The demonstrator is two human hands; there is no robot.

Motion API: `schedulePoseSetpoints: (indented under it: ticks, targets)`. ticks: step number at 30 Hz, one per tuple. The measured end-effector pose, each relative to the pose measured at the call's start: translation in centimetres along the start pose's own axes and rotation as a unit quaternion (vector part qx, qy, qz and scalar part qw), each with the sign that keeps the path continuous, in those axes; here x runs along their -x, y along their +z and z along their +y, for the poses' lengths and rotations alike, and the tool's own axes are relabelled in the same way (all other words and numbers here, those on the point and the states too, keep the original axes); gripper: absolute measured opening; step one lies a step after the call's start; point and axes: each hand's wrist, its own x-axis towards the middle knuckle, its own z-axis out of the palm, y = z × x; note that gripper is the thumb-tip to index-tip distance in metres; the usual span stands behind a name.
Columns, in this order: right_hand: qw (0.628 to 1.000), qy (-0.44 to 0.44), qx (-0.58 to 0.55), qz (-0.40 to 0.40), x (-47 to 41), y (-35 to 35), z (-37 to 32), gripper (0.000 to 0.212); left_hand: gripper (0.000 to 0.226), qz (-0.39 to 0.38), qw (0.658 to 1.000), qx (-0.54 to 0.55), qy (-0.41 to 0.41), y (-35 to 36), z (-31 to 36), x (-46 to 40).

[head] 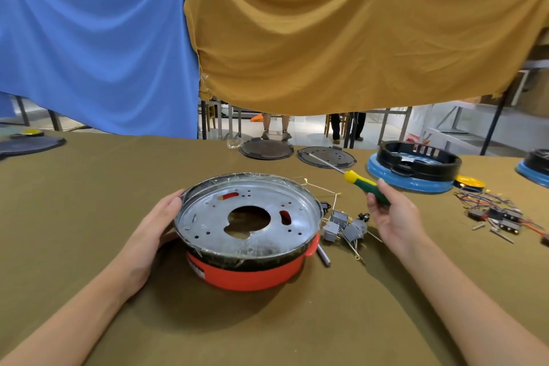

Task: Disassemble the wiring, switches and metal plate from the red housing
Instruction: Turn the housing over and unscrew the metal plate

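1. While it sits near the middle of the table [89, 246], the red housing [252, 273] carries the metal plate [208, 217] in its top; the plate lies a little tilted inside the dark rim, with red showing through two of its slots.
2. Left hand [154, 232]: palm and fingers [170, 202] are curved against the housing's left rim and hold it steady.
3. Right hand [392, 217]: its fingers are wrapped round the green-and-yellow handle of a screwdriver [361, 179], whose shaft points away from the housing, over a dark disc at the table's far side.
4. Grey switches [341, 227] and pale wiring [320, 190] lie on the table just right of the housing, apparently already out of it; whether any wire is still attached cannot be told.
5. Further right: a second bundle of wires and switches [496, 211], and a black ring on a blue base [413, 169].
6. Risk, as a judgement: lifting the plate with one hand could jam it against the rim or tip the housing; a trailing wire could snag; the plate's edge could cut the fingers.
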Motion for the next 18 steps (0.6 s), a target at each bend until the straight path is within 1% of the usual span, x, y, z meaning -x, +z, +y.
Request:
schedulePoseSetpoints:
  ticks: [1,3,5,7,9,12,14,16,18]
  targets:
    - [1.000,0.013,-0.027,0.001,0.0,0.0,0.0,0.033,0.042,-0.006,1.000,0.009,-0.008,0.0,0.1,-0.1]
    - [0.997,0.031,-0.074,0.004,0.1,0.1,-0.1,0.031,0.053,-0.019,1.000,0.022,-0.010,-0.1,-0.1,0.1]
    - [0.993,0.036,-0.109,0.004,0.3,0.1,-0.1,0.038,0.056,-0.012,0.999,0.034,-0.017,-0.3,-0.3,0.3]
    - [0.991,0.037,-0.132,0.005,0.8,0.2,0.0,0.045,0.052,0.009,0.999,0.040,-0.025,-0.4,-0.6,0.5]
    - [0.989,0.040,-0.145,-0.011,1.2,0.6,-0.1,0.048,0.048,0.018,0.999,0.039,-0.026,-0.5,-0.6,0.5]
    - [0.990,0.036,-0.128,-0.050,1.7,1.5,-0.4,0.047,0.049,0.011,0.999,0.032,-0.032,-0.5,-0.5,0.5]
    - [0.992,0.033,-0.099,-0.078,2.0,1.9,-0.5,0.040,0.055,0.007,0.999,0.026,-0.032,-0.5,-0.2,0.7]
    - [0.993,0.030,-0.049,-0.102,2.2,2.6,-0.4,0.029,0.053,0.005,1.000,0.007,-0.029,-0.3,0.2,1.0]
    - [0.991,0.006,0.041,-0.129,2.4,3.8,-0.4,0.021,0.051,0.003,1.000,-0.008,-0.023,-0.2,0.5,1.2]
